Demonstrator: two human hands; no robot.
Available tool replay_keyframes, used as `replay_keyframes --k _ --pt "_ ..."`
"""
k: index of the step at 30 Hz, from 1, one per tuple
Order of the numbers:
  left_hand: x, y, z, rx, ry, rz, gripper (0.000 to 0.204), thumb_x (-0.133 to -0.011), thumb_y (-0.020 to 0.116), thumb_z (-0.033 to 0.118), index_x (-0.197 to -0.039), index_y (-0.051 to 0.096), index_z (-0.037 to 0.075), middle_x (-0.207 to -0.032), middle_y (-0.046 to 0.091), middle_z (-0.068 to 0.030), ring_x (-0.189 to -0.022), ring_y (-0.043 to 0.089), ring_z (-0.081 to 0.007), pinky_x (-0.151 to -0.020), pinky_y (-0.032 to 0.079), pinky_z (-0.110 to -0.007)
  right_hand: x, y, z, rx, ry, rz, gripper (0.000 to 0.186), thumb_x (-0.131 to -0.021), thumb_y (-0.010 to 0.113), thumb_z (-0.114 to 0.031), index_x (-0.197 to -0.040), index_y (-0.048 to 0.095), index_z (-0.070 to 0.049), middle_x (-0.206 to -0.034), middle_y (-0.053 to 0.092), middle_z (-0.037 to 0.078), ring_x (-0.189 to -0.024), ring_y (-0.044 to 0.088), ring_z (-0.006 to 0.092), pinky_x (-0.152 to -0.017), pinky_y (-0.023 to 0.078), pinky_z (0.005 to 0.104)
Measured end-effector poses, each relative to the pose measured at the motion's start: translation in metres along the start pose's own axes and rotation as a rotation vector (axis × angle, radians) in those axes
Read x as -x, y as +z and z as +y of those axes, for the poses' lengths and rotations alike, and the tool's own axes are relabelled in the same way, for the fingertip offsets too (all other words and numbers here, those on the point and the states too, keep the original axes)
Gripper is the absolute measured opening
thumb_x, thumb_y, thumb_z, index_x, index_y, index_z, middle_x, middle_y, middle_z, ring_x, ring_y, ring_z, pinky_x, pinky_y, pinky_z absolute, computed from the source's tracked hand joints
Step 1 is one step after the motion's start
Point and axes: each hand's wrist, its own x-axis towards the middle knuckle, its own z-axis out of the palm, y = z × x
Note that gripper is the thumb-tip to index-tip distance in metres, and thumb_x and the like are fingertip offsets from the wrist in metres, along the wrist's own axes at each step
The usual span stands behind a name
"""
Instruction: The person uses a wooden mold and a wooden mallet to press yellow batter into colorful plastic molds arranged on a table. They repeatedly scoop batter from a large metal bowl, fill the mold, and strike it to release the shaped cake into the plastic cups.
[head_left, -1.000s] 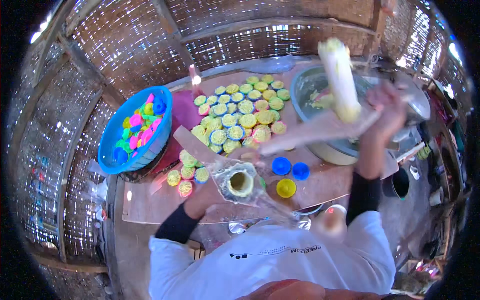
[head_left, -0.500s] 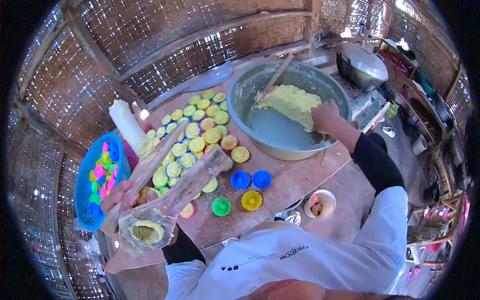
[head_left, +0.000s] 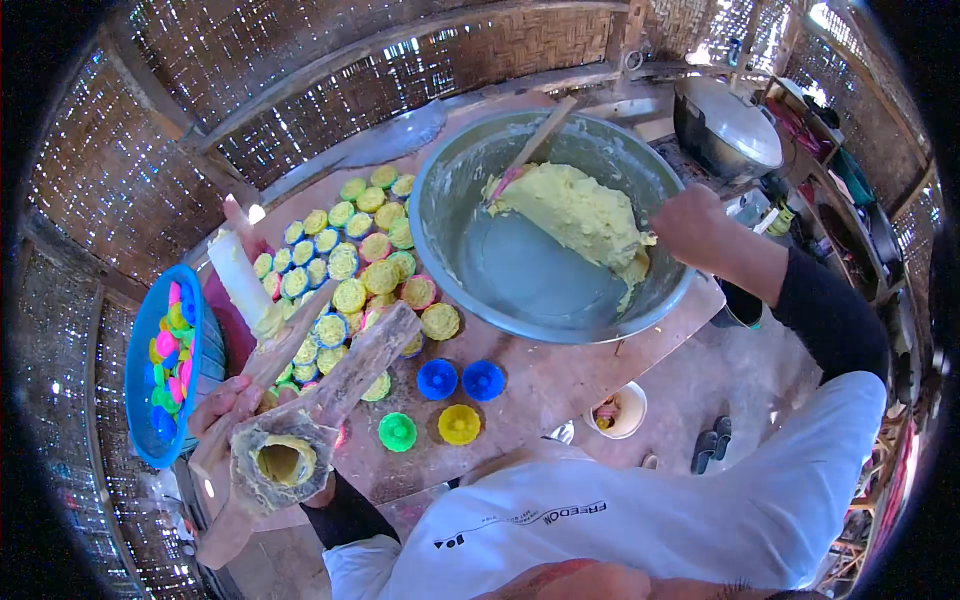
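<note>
My left hand [head_left: 222, 403] is wrapped round a wooden press [head_left: 370, 355] with two long arms. A hollow tube, coated inside with dough, opens at its near end, and a white cylinder [head_left: 240, 280] smeared with dough sticks out at its far end. My right hand [head_left: 695, 232] is closed at the right rim of a large metal basin [head_left: 520, 325], with pale yellow dough [head_left: 580, 215] at its fingertips. The main mass of dough lies heaped in the basin beside a wooden-handled spatula [head_left: 545, 135]. How much dough my right fingers hold is hidden.
Several dough-filled colored molds [head_left: 343, 262] crowd the table left of the basin. Unfilled molds, two blue, one green [head_left: 397, 432] and one yellow [head_left: 459, 425], sit nearer. A blue tub [head_left: 205, 360] of molds stands left; a lidded pot [head_left: 730, 135] stands back right; a white bucket [head_left: 628, 412] is below.
My right hand has pulled back from the dough, to the right, over the basin rim. The view has shifted somewhat. My left hand keeps its hold on the press.
</note>
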Motion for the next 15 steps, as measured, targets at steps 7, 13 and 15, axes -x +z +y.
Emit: replay_keyframes --k 7,13,15 --pt "0.001 0.022 -0.004 -0.360 0.149 -0.083 0.042 -0.065 0.074 0.008 -0.097 0.046 0.006 -0.086 0.050 -0.0090 -0.079 0.055 -0.0212 -0.067 0.050 -0.030 -0.019 0.026 0.009 -0.010 -0.130 -0.028 0.011 -0.070 0.058 -0.015 -0.069 0.067 -0.011 -0.071 0.066 0.007 -0.069 0.065 0.0222 -0.057 0.049 0.0349" --pt "0.002 0.030 -0.002 -0.465 0.187 -0.163 0.041 -0.066 0.074 0.014 -0.097 0.047 0.007 -0.088 0.050 -0.0078 -0.077 0.055 -0.0215 -0.065 0.050 -0.030 -0.036 0.070 -0.002 -0.106 -0.232 -0.076 0.007 -0.065 0.060 -0.013 -0.066 0.067 -0.010 -0.066 0.064 0.009 -0.067 0.065 0.0247 -0.056 0.050 0.0367" --pt "0.003 0.032 0.000 -0.484 0.194 -0.196 0.041 -0.066 0.074 0.016 -0.097 0.048 0.008 -0.088 0.049 -0.0074 -0.077 0.055 -0.0216 -0.065 0.050 -0.030 -0.035 0.075 -0.004 -0.163 -0.256 -0.087 0.008 -0.064 0.061 -0.012 -0.068 0.067 -0.008 -0.069 0.065 0.011 -0.068 0.065 0.0261 -0.057 0.050 0.0373"
